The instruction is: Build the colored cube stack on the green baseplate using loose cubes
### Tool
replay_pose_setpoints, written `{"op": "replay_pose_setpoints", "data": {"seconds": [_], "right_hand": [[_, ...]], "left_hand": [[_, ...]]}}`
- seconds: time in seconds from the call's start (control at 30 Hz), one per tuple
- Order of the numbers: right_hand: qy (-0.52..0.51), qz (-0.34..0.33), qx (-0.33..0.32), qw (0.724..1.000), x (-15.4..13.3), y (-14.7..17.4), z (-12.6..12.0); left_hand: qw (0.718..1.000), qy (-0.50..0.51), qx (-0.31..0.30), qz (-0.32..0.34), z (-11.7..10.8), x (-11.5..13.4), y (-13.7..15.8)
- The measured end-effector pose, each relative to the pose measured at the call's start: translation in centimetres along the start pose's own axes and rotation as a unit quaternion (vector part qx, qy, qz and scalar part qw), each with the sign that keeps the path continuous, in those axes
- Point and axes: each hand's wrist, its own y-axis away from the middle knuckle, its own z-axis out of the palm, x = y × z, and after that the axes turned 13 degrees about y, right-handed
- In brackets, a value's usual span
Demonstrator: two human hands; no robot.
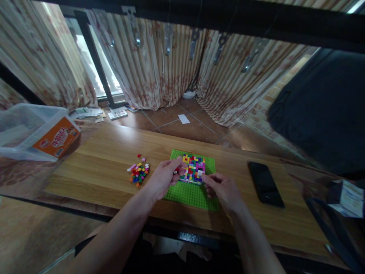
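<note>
A green studded baseplate (191, 196) lies on the wooden table, and a block of many-coloured building bricks (195, 167) is built up on it. My left hand (165, 175) is at the block's left side, its fingers curled round a few small building bricks (176, 171), red and white among them. At the block's lower right corner, my right hand (224, 190) has thumb and forefinger pressed together. Whatever they pinch is too small to make out. A loose pile of small bricks (138, 173) lies on the table to the left of my left hand.
A black phone (265, 184) lies on the table (94, 167) at the right. Left of the table stands a clear plastic box (34, 131) with an orange label. A dark metal bar (182, 15) crosses overhead. Curtains (154, 68) hang behind the table.
</note>
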Motion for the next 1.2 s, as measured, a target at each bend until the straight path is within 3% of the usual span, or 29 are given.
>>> {"op": "replay_pose_setpoints", "data": {"seconds": [0.1, 0.23, 0.33, 0.5, 0.63, 0.9, 1.2], "right_hand": [[-0.052, -0.019, 0.024, 0.998, -0.4, -0.1, -1.3], [-0.099, -0.103, 0.111, 0.983, -0.8, -0.5, -2.0], [-0.057, -0.186, 0.163, 0.967, -0.9, -0.2, -1.0], [0.05, -0.332, 0.171, 0.926, -1.7, 1.7, 1.0], [0.143, -0.424, 0.152, 0.881, -2.4, 2.7, 1.7], [0.266, -0.458, 0.168, 0.831, -1.9, 2.3, 2.6], [0.333, -0.463, 0.154, 0.807, -1.6, 1.6, 2.7]], "left_hand": [[0.998, 0.042, -0.023, -0.027, 0.1, 0.2, 0.3], [0.992, 0.087, -0.052, -0.081, 0.3, 0.2, 0.6], [0.982, 0.123, -0.069, -0.125, 0.5, -0.1, 0.6], [0.959, 0.199, -0.073, -0.187, 0.9, -0.2, 0.7], [0.952, 0.253, -0.053, -0.165, 1.1, 0.0, 1.0], [0.934, 0.306, -0.092, -0.158, 0.7, 0.3, 1.1], [0.928, 0.302, -0.135, -0.171, 0.5, 0.2, 1.2]]}}
